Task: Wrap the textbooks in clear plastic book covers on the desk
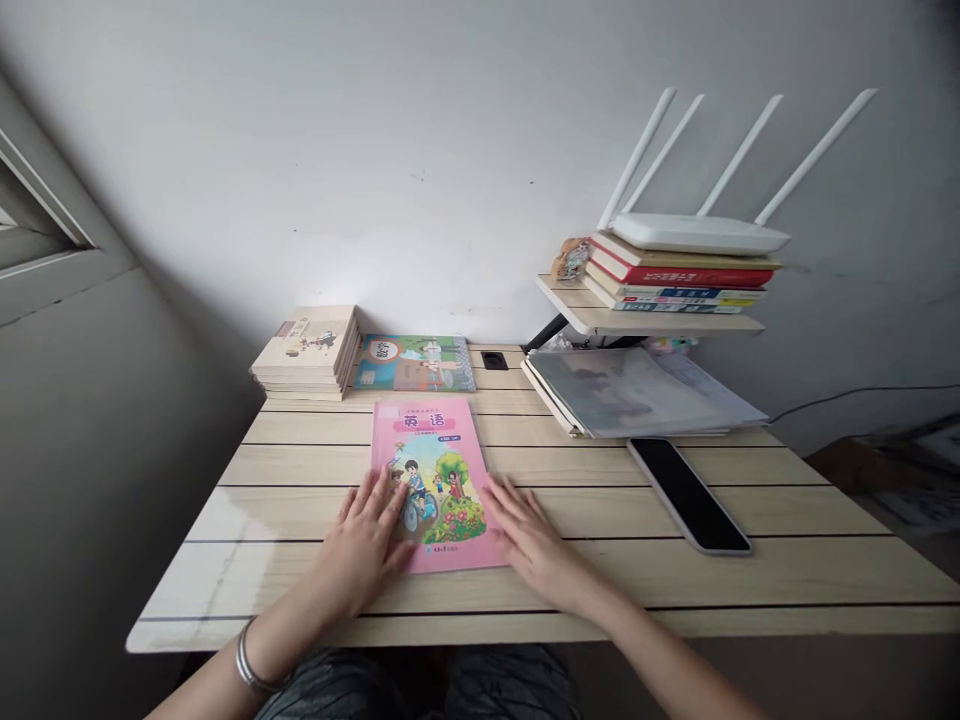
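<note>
A pink English textbook (431,480) with a cartoon cover lies closed on the wooden desk (300,575) in front of me. My left hand (367,535) rests over its left edge, fingers spread and pointing away from me. Along the right edge, my right hand (529,535) lies flat with its fingertips on the cover. Both hands are open and neither grips the book. Just behind it is a blue-green maths book (416,362), lying flat beside a stack of books (307,352) with beige covers.
A black phone (690,495) lies at the right. Behind it are papers in a clear folder (615,390) under a small raised shelf (652,322). Several books (675,275) and a white router (697,232) with tall antennas stand on that shelf. A wall backs the desk.
</note>
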Demonstrator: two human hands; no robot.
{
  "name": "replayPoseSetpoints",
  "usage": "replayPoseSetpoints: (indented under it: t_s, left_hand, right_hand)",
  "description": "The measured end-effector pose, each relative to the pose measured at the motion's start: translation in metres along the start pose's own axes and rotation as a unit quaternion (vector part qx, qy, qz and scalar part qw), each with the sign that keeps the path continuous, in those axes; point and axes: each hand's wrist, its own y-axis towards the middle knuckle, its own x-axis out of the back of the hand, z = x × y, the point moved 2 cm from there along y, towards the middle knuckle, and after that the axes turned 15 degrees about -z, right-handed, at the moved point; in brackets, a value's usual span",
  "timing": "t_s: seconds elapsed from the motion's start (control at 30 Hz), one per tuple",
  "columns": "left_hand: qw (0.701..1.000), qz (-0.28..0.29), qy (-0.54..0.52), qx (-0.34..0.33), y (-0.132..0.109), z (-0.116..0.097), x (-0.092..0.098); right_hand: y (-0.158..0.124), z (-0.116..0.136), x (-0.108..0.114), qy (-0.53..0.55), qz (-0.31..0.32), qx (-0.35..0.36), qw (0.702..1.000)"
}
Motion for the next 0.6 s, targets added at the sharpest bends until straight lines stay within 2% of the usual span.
replayPoseSetpoints:
  t_s: [0.07,0.1,0.13,0.17,0.23,0.3,0.43,0.6]
  left_hand:
    - [0.991,-0.042,-0.069,0.107,0.014,0.006,0.004]
    - [0.976,-0.058,-0.114,0.175,0.023,0.010,0.006]
    - [0.951,-0.055,-0.163,0.257,0.033,0.016,0.009]
    - [0.914,-0.040,-0.208,0.347,0.042,0.022,0.011]
    - [0.837,-0.004,-0.282,0.468,0.060,0.030,0.014]
    - [0.811,0.006,-0.297,0.504,0.074,0.035,0.016]
    - [0.810,0.025,-0.294,0.507,0.087,0.034,0.010]
    - [0.802,0.029,-0.280,0.526,0.093,0.028,0.000]
  right_hand:
    - [0.013,-0.014,0.011,0.104,-0.059,-0.099,0.988]
    - [0.020,-0.020,0.016,0.149,-0.084,-0.159,0.972]
    - [0.028,-0.025,0.019,0.185,-0.098,-0.215,0.954]
    - [0.035,-0.027,0.021,0.212,-0.101,-0.259,0.937]
    - [0.050,-0.025,0.021,0.253,-0.090,-0.312,0.912]
    - [0.064,-0.018,0.017,0.285,-0.082,-0.336,0.894]
    - [0.079,-0.006,0.008,0.316,-0.084,-0.367,0.871]
    - [0.083,-0.004,0.007,0.322,-0.076,-0.370,0.868]
